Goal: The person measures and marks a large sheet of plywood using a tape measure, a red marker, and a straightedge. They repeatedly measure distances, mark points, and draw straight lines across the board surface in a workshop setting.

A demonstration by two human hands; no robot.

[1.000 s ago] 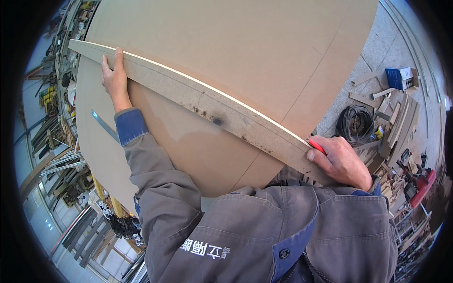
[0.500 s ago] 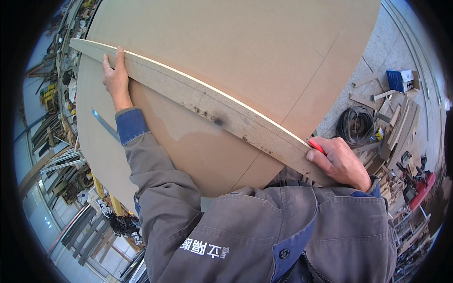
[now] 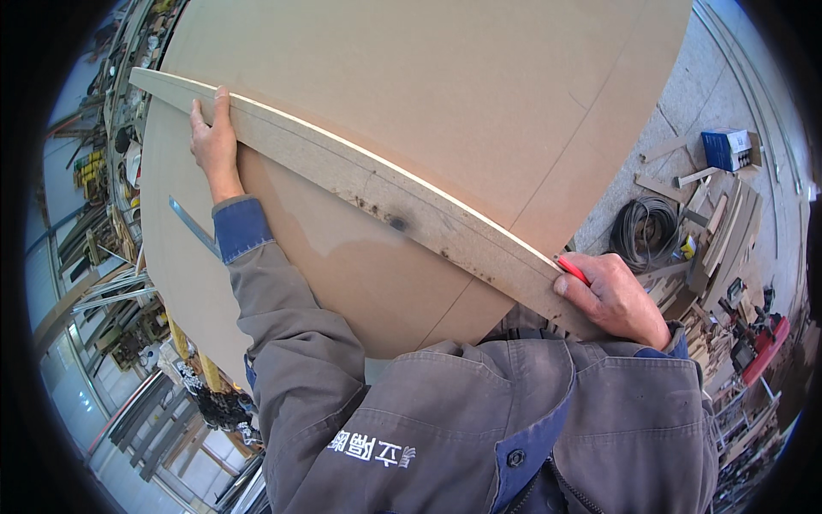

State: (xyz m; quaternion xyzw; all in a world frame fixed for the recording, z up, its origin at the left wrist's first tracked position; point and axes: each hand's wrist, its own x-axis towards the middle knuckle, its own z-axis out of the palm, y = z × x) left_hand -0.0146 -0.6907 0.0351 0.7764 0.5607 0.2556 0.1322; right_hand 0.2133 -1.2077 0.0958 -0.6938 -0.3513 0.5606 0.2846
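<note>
A long, narrow strip of brown board (image 3: 342,184) lies slantwise across a large brown sheet (image 3: 428,77), from far left to near right. My left hand (image 3: 216,147) holds the strip near its far end, with outstretched fingers laid over it. At the near end, my right hand (image 3: 618,295) is closed round a red pencil (image 3: 572,270) and rests against the strip's edge. The pencil's tip is too small to make out. Thin dark lines run across the sheet and along the strip, which also has a dark round spot.
A bluish metal strip (image 3: 193,224) lies on the sheet beside my left sleeve. On the floor at right are a coil of black cable or hose (image 3: 642,233), wood offcuts (image 3: 728,227), a blue box (image 3: 726,148) and a red tool (image 3: 765,351). Stacked materials line the left.
</note>
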